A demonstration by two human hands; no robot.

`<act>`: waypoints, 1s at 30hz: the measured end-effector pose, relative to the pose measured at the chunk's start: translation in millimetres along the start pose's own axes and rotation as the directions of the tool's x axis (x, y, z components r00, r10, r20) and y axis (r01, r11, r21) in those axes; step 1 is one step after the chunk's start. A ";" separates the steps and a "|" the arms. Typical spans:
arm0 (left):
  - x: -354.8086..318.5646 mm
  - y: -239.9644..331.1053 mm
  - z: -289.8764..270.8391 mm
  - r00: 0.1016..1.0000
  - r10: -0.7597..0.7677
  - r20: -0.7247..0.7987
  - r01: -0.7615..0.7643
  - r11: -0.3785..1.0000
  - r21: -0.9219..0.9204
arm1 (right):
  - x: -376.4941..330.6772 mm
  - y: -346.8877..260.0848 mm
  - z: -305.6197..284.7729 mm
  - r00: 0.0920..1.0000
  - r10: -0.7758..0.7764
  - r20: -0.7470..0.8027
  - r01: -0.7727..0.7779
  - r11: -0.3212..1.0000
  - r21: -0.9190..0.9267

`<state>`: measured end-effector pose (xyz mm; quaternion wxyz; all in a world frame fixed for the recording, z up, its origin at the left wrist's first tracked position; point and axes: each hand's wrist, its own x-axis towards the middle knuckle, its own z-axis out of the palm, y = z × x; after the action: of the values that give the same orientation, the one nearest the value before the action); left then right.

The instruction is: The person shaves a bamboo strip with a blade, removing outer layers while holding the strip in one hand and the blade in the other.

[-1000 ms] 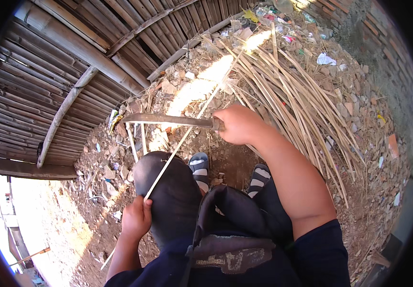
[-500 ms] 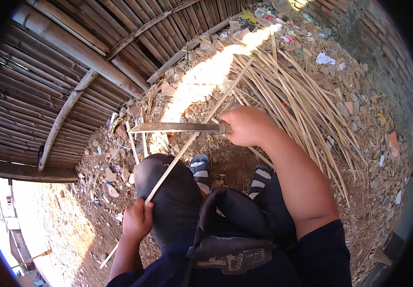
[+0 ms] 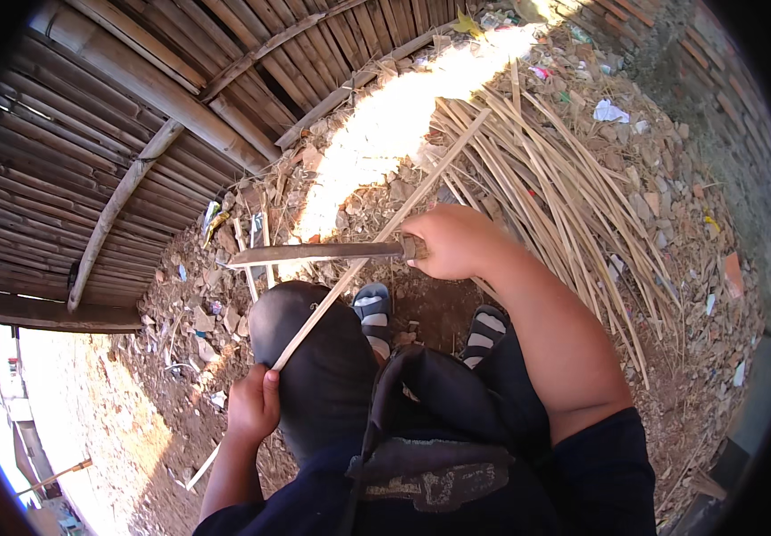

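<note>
My right hand [image 3: 453,241] is closed round the short handle of a long, dark-bladed machete [image 3: 314,253], which points left. The blade crosses a pale bamboo strip [image 3: 323,306] and appears to touch it just ahead of the handle. Near my left knee, my left hand [image 3: 254,402] grips that strip toward its lower part. From there the strip slants up to the right over the knee, its far end above the strip pile. A pale end [image 3: 203,467] shows below my left wrist; whether it is the same strip is hidden.
A pile of long bamboo strips [image 3: 573,214] lies at the right. A bamboo slat wall [image 3: 73,188] rises at the left, and a brick wall [image 3: 716,98] stands at the far right. Stones and litter, including a white scrap [image 3: 610,112], cover the dirt ground around my sandalled feet.
The machete has shifted slightly left and downward along the strip with my right hand, and its blade tilts a little more. My left hand stays on the strip.
</note>
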<state>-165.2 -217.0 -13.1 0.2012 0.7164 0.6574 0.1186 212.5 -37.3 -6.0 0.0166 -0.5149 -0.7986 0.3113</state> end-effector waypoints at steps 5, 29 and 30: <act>6.6 4.5 1.8 1.000 0.002 -0.027 -0.002 1.000 -0.003 | 10.3 24.5 13.2 0.998 0.046 -0.050 -0.038 0.986 0.162; 4.3 5.6 6.3 0.998 -0.037 -0.059 0.041 0.997 0.067 | 20.2 13.2 24.9 0.999 0.009 -0.042 -0.001 0.985 0.171; 5.0 6.5 5.2 0.997 -0.034 -0.065 0.038 0.997 0.068 | 17.9 9.1 24.3 0.997 0.009 -0.074 0.004 0.986 0.166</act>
<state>-156.6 -213.1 -15.3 0.1576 0.7069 0.6799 0.1149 203.1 -31.6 -35.5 0.0889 -0.5240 -0.7680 0.3573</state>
